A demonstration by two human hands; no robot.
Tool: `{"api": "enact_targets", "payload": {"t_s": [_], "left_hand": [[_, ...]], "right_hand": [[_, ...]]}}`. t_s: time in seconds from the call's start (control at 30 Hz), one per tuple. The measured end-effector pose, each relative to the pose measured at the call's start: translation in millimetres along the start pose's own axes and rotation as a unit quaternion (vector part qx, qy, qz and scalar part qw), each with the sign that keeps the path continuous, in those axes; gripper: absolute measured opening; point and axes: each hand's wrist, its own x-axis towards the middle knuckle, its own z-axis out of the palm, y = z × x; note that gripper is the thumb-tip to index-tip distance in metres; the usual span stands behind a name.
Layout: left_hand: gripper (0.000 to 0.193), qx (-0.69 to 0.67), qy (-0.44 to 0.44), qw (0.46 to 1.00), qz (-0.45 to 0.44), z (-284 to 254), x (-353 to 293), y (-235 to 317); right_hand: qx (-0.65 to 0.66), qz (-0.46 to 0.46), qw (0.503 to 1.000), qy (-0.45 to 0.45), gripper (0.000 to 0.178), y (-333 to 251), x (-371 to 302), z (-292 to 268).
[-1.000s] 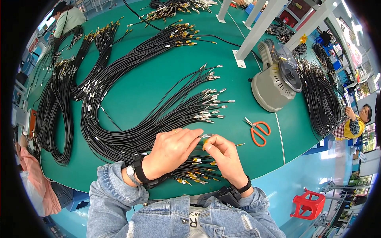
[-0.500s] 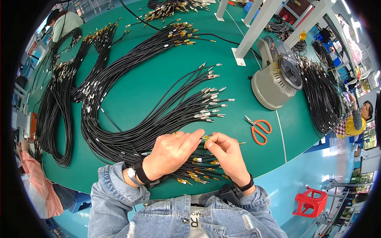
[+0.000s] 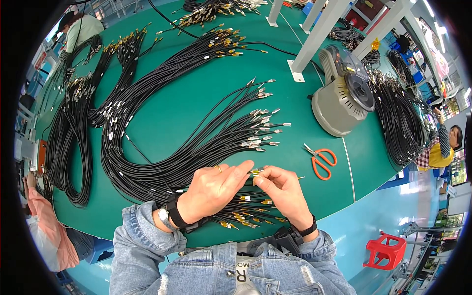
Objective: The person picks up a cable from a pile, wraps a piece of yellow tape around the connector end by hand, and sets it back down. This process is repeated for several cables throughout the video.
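Observation:
My left hand (image 3: 212,191) is closed, its thumb side hidden, at a black cable (image 3: 255,171) whose end carries a small yellow piece. From the other side, my right hand (image 3: 284,192) pinches that same yellow-marked end between thumb and forefinger. A thin tip pokes out to the right of the right hand. Beneath both hands lies a bunch of black cables (image 3: 246,211) with yellow and white ends. Just beyond them, a thick bundle of black cables (image 3: 196,152) with silvery-white ends curves across the green table.
Orange-handled snips (image 3: 322,163) lie right of my hands. A grey machine (image 3: 340,105) stands behind them, near a white post (image 3: 314,42). More cable bundles (image 3: 71,142) lie left and right (image 3: 398,118). A red stool (image 3: 385,250) stands on the floor. Other people are around the table.
My hands stay almost in place, with only a slight shift of the right wrist. At the far right, a person's arm has risen a little.

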Motion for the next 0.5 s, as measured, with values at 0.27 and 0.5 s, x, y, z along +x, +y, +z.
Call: {"api": "enact_targets", "payload": {"t_s": [0.27,0.5], "left_hand": [[0.04,0.004,-0.007,1.0,0.013,-3.3,2.7,1.9],[0.04,-0.001,-0.013,1.0,0.017,-2.7,2.2,1.0]], "right_hand": [[0.001,0.002,1.0,-0.001,0.012,2.7,1.5,-3.0],[-0.031,-0.031,0.999,0.004,0.017,3.1,3.6,-3.6]]}}
